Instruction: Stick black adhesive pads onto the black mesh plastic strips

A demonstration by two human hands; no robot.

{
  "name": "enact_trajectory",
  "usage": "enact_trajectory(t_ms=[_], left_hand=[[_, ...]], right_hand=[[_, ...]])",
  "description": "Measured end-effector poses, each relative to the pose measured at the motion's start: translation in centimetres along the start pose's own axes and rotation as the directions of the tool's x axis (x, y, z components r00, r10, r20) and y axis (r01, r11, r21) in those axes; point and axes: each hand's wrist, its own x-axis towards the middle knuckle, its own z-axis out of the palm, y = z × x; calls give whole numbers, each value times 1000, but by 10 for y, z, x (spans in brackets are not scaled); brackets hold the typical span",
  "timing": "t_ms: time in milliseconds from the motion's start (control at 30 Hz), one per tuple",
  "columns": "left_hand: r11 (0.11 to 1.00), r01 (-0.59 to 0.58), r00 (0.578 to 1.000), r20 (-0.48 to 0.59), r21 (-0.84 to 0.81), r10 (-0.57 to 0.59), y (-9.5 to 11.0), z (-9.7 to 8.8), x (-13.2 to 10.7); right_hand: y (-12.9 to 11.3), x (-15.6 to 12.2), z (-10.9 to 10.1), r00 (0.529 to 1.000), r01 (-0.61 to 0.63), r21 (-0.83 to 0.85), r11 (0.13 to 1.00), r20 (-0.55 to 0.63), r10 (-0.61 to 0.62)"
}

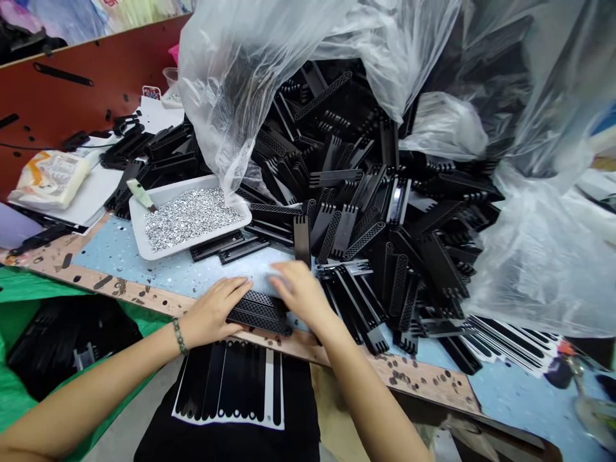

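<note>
My left hand [215, 309] lies on the left end of a small stack of black perforated plastic strips [260, 312] at the near edge of the blue table [168, 273], fingers curled over the stack. My right hand [301, 290] rests on the right end of the same stack, its fingers blurred. Just beyond my right hand a single black comb-ended strip [302, 237] stands up. A large heap of black plastic strips [375, 212] spills out of a clear plastic bag [250, 70] behind.
A white tray [139, 240] of small silvery parts sits at the left with a small tool in it. A green bin [29, 333] holding black parts is at the lower left. A sheet of black adhesive strips [231, 385] lies on my lap. More clear bags [543, 256] fill the right.
</note>
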Motion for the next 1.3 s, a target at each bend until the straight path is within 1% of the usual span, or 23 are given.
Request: enact_trajectory(t_ms=[33, 67, 100, 133, 167, 233, 267, 333, 400, 467, 567, 667, 733, 800, 867, 933, 967, 1033, 1100, 1167, 1200, 1233, 1300], left_hand=[[1000, -3, 1000, 18, -21, 3, 0, 1, 3], [999, 0, 1000, 27, -35, 1, 0, 1, 6], [999, 6, 999, 34, -43, -4, 0, 2, 9], [999, 8, 999, 40, -48, -6, 0, 1, 10], [999, 7, 999, 46, -53, -5, 1, 0, 11], [997, 13, 999, 48, -79, -9, 0, -5, 12], [994, 30, 999, 36, -103, -27, 0, -9, 12], [980, 94, 994, -34, -173, -102, -4, -17, 13], [954, 153, 973, -128, -257, -190, -9, -26, 18], [932, 167, 952, -193, -323, -237, -15, -32, 25], [909, 180, 940, -207, -375, -271, -20, -36, 38], [891, 199, 949, -148, -409, -280, -20, -36, 47], [903, 172, 969, -98, -394, -227, -20, -37, 51], [926, 141, 984, -52, -351, -169, -20, -39, 52], [937, 152, 986, -16, -314, -165, -23, -41, 53], [941, 188, 981, 17, -280, -191, -27, -40, 55], [947, 198, 980, 38, -254, -195, -30, -38, 56], [962, 198, 979, 85, -187, -185, -34, -34, 57], [975, 188, 976, 128, -116, -173, -35, -29, 59], [986, 158, 977, 153, -52, -149, -32, -26, 59], [990, 137, 978, 161, -22, -132, -30, -25, 59], [992, 122, 980, 157, 8, -122, -27, -27, 59], [989, 142, 984, 101, 50, -147, -24, -32, 55]], right_hand=[[6, 5, -3, 984, -127, -96, 987, -138, 113], [14, 10, -5, 947, -251, -173, 952, -249, 204], [21, 15, -6, 914, -340, -229, 912, -307, 264], [28, 19, -6, 900, -386, -267, 883, -320, 297], [33, 22, -5, 900, -397, -288, 872, -309, 308], [38, 22, -1, 915, -361, -288, 887, -293, 277], [39, 19, 0, 920, -332, -274, 903, -306, 245], [36, 11, 3, 928, -249, -237, 939, -337, 160], [32, 2, 4, 936, -153, -198, 968, -343, 78], [27, -5, 4, 946, -78, -167, 983, -324, 20], [21, -8, 2, 968, -6, -118, 993, -251, -24], [15, -7, 0, 994, 52, 18, 998, -96, -50], [12, -6, -1, 998, 46, 149, 988, 26, -51], [10, -4, -3, 993, -32, 258, 966, 117, 1], [10, -2, -5, 976, -139, 331, 933, 203, 73], [11, 0, -7, 953, -198, 354, 914, 289, 95], [12, 2, -8, 946, -186, 344, 920, 317, 73], [13, 7, -8, 946, -94, 289, 953, 324, -5], [14, 18, -6, 962, 16, 212, 977, 264, -73], [13, 35, 1, 979, 94, 104, 990, 171, -111], [12, 45, 5, 984, 122, 29, 992, 130, -124], [10, 55, 10, 982, 154, -57, 986, 119, -147], [7, 73, 18, 976, 192, -214, 958, 146, -163]])
